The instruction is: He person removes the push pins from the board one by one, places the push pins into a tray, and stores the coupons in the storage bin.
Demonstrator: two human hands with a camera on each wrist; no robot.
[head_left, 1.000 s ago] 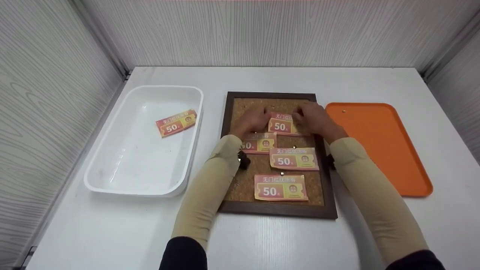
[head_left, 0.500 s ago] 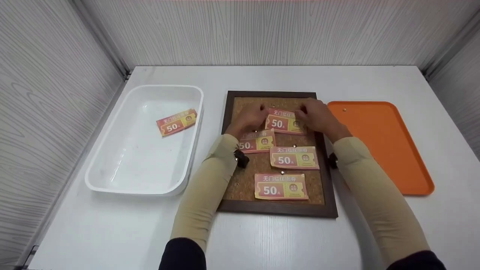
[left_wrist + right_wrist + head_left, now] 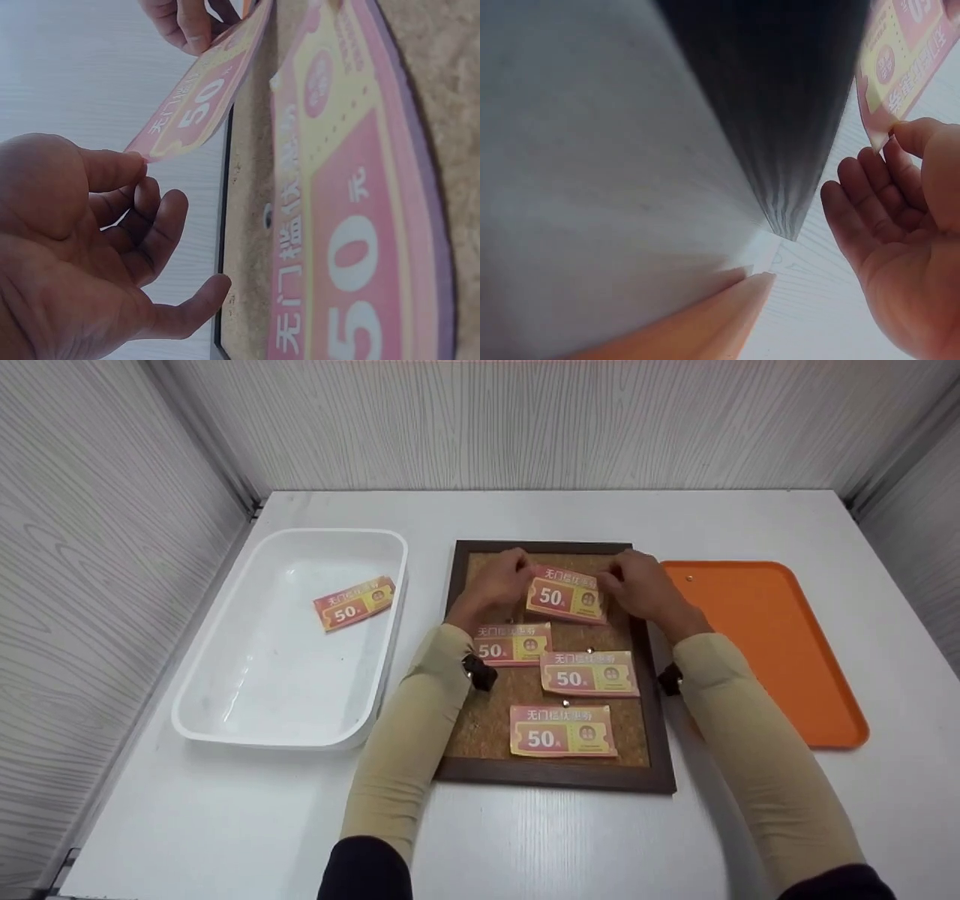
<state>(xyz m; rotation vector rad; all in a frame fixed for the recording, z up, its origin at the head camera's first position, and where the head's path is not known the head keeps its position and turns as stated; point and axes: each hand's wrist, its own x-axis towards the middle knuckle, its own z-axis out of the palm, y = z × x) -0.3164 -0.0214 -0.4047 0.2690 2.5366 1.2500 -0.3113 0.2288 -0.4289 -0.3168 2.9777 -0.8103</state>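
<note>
Between my two hands a pink and yellow paper coupon (image 3: 564,594) marked 50 is held above the upper part of a framed cork board (image 3: 495,735). My left hand (image 3: 501,580) pinches its left upper corner between thumb and forefinger, with the other fingers loosely curled in the left wrist view. At the opposite corner, my right hand (image 3: 643,586) pinches the coupon with thumb and forefinger. Lower on the board lie a left coupon (image 3: 517,645), partly behind my left wrist, a right coupon (image 3: 589,673) and a bottom coupon (image 3: 562,731), each with a small pin head at its top edge.
A white plastic bin (image 3: 262,727) on the left holds another coupon (image 3: 352,604). To the right of the board lies an orange tray (image 3: 795,660), with one small pin (image 3: 689,578) near its far left corner. Panels stand behind and at both sides of the table.
Both hands have moved the pinched coupon up the board and slightly left. It now tilts a little, its right end lower. The other coupons have stayed in place.
</note>
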